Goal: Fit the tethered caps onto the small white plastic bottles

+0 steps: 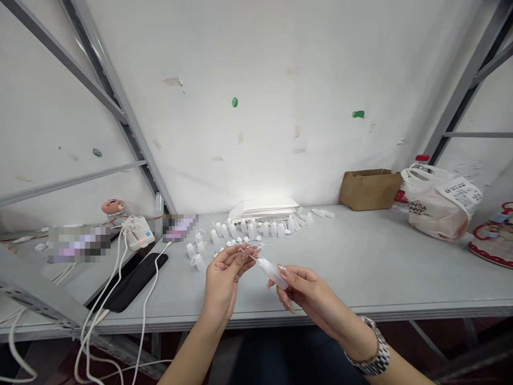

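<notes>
Gripping low suits the likely light, squeezable bottle (pixel 271 272); right hand (pixel 306 289) clamps it, left hand (pixel 223 275) pinches fingertips near its nozzle.

The left forearm (pixel 196 345) is extending from the near side, the left hand (pixel 222 280) pinching between thumb (pixel 239 262) and fingertips (pixel 253 249). The right forearm (pixel 347 329) is slanting in from the near right; the right hand (pixel 306 289) is pointing left, its thumb (pixel 291 275) lying above curling fingers (pixel 287 303).

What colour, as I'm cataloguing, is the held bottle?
The bottle is translucent white, in the head view.
</notes>
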`<act>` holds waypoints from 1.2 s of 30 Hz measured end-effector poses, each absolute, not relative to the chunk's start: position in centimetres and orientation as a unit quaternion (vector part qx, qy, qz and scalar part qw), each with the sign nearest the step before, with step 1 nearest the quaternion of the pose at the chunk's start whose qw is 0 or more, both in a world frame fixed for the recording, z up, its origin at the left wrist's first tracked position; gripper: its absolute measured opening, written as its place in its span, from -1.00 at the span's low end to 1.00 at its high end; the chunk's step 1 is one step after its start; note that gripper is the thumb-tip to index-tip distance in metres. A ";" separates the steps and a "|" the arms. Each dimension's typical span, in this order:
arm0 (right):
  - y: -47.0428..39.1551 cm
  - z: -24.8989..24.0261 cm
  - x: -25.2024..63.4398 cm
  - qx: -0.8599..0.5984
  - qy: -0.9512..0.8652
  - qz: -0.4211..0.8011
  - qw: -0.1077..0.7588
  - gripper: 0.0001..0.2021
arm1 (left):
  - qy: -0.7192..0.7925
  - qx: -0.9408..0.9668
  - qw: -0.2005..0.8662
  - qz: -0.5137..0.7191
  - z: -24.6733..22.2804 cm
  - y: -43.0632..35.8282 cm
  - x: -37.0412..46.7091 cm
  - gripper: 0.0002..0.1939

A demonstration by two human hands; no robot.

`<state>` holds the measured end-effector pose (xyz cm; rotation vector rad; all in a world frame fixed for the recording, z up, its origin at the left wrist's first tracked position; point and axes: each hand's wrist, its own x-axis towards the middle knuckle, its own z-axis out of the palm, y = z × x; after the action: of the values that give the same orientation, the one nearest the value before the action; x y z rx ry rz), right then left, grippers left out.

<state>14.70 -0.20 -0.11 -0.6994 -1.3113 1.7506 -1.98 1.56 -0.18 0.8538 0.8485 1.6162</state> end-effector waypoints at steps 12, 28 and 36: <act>-1.2 0.0 14.9 -0.428 -0.641 0.439 0.462 -0.68 | 0.415 0.506 0.440 0.615 -0.2 1.1 -2.3 -0.90; -1.5 0.7 15.3 -0.449 -0.679 0.371 0.446 -0.71 | 0.395 0.565 0.456 0.563 -0.3 1.5 -3.3 -0.94; -1.5 0.8 15.2 -0.442 -0.694 0.341 0.455 -0.73 | 0.386 0.560 0.452 0.577 0.0 1.4 -2.9 -0.93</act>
<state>15.20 -1.49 0.80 -1.0903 -1.7112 0.8412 -2.88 1.43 0.02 1.3841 0.9522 1.4253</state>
